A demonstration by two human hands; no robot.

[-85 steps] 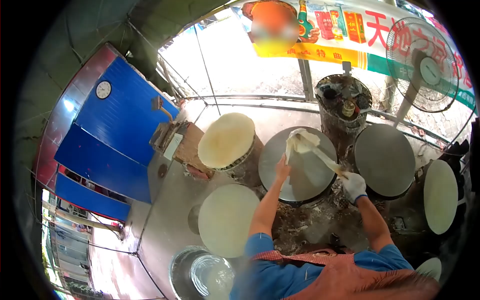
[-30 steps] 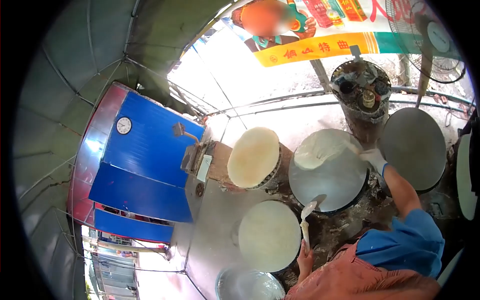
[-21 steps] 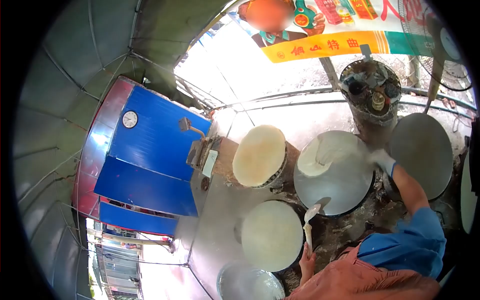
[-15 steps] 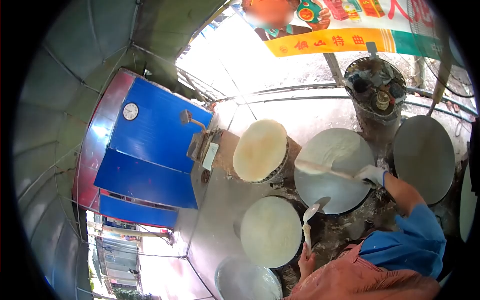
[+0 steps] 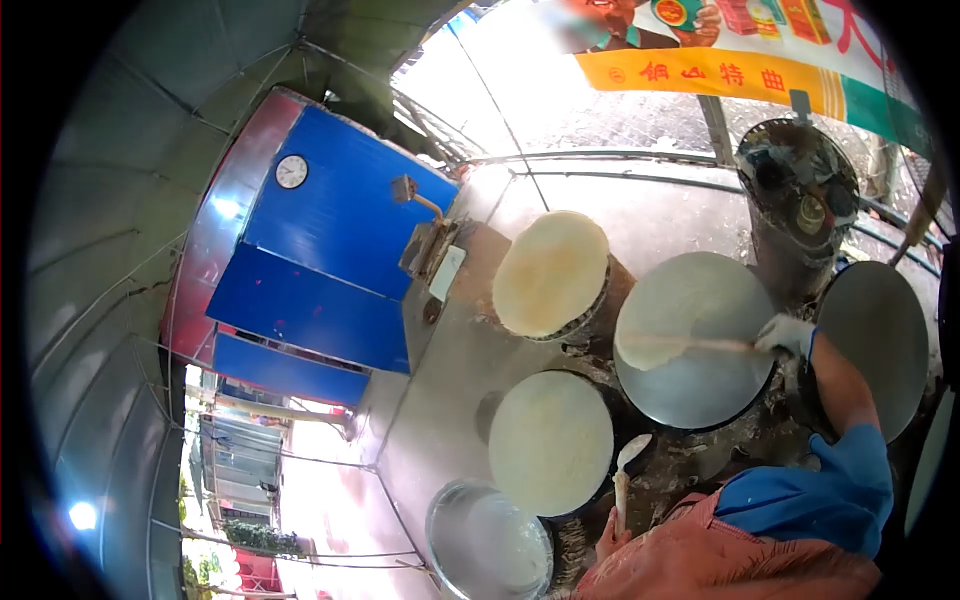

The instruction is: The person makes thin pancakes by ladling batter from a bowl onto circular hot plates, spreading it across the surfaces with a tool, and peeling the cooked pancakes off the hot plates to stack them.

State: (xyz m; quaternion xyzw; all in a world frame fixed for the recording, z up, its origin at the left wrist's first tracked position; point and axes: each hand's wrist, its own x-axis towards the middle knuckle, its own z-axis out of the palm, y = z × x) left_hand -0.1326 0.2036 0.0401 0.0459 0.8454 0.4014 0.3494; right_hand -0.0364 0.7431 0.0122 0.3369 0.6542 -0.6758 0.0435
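Observation:
My right hand [image 5: 788,336], in a white glove, is closed round the handle of a long wooden spreader [image 5: 725,345]. The spreader lies across a round griddle [image 5: 700,400], where pale batter [image 5: 695,290] covers the far and left part. Bare metal shows on the near side. Low in the view, my left hand [image 5: 612,540] grips the handle of a ladle [image 5: 632,452], whose bowl is coated with white batter. Just left of the ladle, a second griddle carries a thin pale pancake [image 5: 550,443].
Farther off, a browned pancake [image 5: 552,274] covers a round stand. A metal basin [image 5: 436,520] holding white liquid stands at the lower left. A dark griddle [image 5: 875,340] lies to the right, and a drum [image 5: 795,235] topped with debris rises behind.
The spreader's blade has swept toward me along the griddle's left side, and batter now covers more of the surface. My view has shifted slightly. The ladle remains in my left hand.

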